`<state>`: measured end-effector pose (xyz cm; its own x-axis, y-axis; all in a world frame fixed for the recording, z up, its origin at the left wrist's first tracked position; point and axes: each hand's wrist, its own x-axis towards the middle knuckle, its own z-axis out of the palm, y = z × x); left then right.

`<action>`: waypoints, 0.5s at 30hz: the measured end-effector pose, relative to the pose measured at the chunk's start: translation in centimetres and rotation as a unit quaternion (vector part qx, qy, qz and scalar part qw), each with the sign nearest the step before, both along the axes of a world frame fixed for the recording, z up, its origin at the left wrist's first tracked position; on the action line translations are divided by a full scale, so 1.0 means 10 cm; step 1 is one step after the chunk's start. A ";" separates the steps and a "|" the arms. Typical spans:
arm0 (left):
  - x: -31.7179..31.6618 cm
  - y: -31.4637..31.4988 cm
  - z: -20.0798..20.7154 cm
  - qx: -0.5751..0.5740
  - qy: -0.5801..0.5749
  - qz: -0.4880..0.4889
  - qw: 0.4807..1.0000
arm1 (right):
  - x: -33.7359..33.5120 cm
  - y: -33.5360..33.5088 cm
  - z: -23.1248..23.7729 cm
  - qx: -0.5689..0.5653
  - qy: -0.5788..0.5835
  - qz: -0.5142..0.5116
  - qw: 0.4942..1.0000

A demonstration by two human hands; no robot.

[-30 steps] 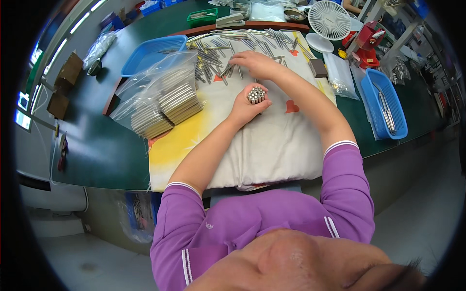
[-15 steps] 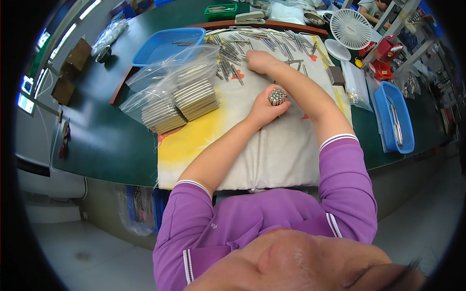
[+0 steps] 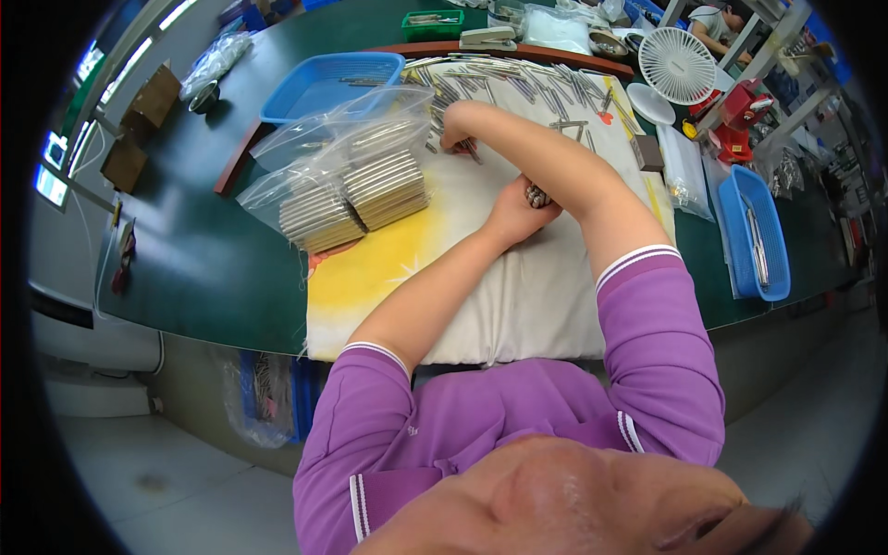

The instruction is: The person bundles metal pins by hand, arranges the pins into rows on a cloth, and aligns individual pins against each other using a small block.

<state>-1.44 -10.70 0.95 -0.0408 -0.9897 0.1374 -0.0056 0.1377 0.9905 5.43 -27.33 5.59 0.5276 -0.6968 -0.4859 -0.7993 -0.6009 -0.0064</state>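
Observation:
My left hand (image 3: 520, 213) is closed round an upright bundle of thin metal rods (image 3: 536, 195); only their shiny ends show above the fist. Across and beyond it reaches my right arm, its forearm partly covering that bundle. At the near left edge of the loose metal rods (image 3: 564, 91), my right hand (image 3: 460, 128) points down with curled fingers. One rod (image 3: 475, 154) sticks out beside those fingertips; what they grip is hidden. To the left, neat stacks of rods (image 3: 387, 188) lie on the cloth, partly under a clear plastic bag (image 3: 324, 139).
A pale patterned cloth (image 3: 518, 305) covers part of the green table (image 3: 203, 277). Blue baskets (image 3: 324, 69) (image 3: 780, 259) stand at back left and right. A wooden strip (image 3: 536, 53) bounds the rods behind. A white fan (image 3: 678, 65) and dark block (image 3: 647, 153) stand right; another person (image 3: 714, 26) is beyond.
My right hand has moved left and nearer, onto rods at the pile's near left edge. My left fist has shifted slightly nearer, its bundle now partly behind my right forearm. The view has shifted slightly.

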 end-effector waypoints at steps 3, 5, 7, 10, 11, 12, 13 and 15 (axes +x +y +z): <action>0.04 0.02 0.03 0.031 -0.013 -0.013 0.999 | -0.04 -0.02 -0.01 -0.071 0.089 0.107 0.988; 0.07 0.04 0.01 0.025 0.004 -0.014 1.000 | -0.12 0.00 -0.03 -0.140 0.031 0.103 0.984; 0.04 0.03 0.01 0.015 0.020 -0.022 0.999 | -0.24 -0.09 -0.05 -0.136 0.000 0.094 0.986; 0.01 0.00 -0.06 -0.046 0.039 -0.020 0.998 | -0.46 -0.21 -0.11 -0.126 -0.073 0.081 0.986; 0.01 -0.01 -0.09 -0.041 0.044 -0.022 0.998 | -0.54 -0.25 -0.12 -0.120 -0.117 0.077 0.983; 0.02 -0.01 -0.08 -0.034 0.050 -0.022 0.998 | -0.61 -0.26 -0.12 -0.122 -0.116 0.077 0.983; 0.02 0.00 -0.07 -0.035 0.050 -0.024 0.998 | -0.69 -0.26 -0.12 -0.125 -0.147 0.066 0.979; 0.03 0.00 -0.06 -0.007 0.029 -0.017 0.999 | -0.87 -0.26 -0.10 -0.129 -0.176 0.053 0.974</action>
